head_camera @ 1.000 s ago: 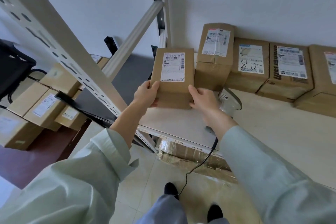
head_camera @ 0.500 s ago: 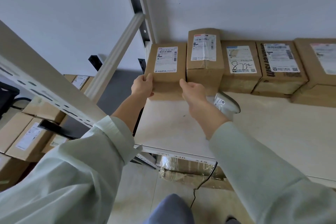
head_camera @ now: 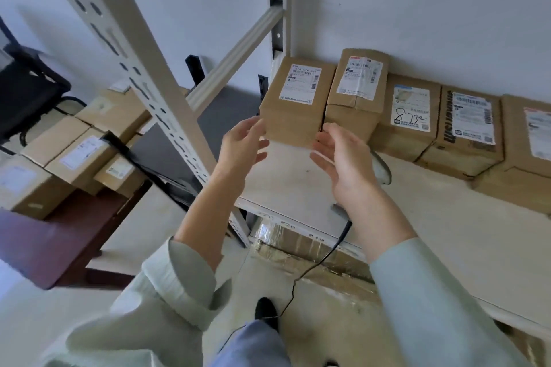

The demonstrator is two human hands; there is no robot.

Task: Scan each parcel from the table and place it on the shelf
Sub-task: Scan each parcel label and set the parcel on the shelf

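Observation:
A brown cardboard parcel [head_camera: 293,104] with a white label stands at the left end of the shelf [head_camera: 298,188], against a taller parcel [head_camera: 356,92]. My left hand [head_camera: 243,144] and my right hand [head_camera: 343,158] hover just in front of it, fingers relaxed, holding nothing. A grey barcode scanner [head_camera: 381,168] lies on the shelf, mostly hidden behind my right hand, and its black cable [head_camera: 313,265] hangs to the floor. More labelled parcels [head_camera: 465,128] line the shelf's back to the right.
The shelf's perforated upright [head_camera: 143,77] and diagonal brace [head_camera: 235,56] stand left of my hands. Several parcels [head_camera: 77,152] lie on a dark table [head_camera: 44,241] at left. A wrapped box [head_camera: 313,250] sits under the shelf. A black chair [head_camera: 24,92] is far left.
Both hands pushed the parcel back against the wall beside the taller parcel, then let go and drew back a little toward me.

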